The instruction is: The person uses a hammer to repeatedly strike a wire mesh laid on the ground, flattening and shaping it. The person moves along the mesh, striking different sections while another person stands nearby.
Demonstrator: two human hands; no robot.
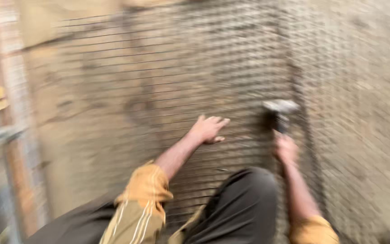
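The picture is blurred by motion. My left hand [210, 128] lies flat with fingers spread on a wire mesh [168, 77] that covers a brown, rough surface. My right hand [286, 148] is closed around the dark handle of a hammer [280, 112], whose grey metal head sits just above the mesh, to the right of my left hand. Both sleeves are mustard yellow and pushed up to the elbows. My knee [244, 203] in dark trousers is bent below the hands.
A reddish vertical frame [5, 117] with yellow bits stands at the left edge. The mesh runs on to the right over a rough sandy surface [371, 113]. A dark vertical seam [301, 135] crosses the mesh near the hammer.
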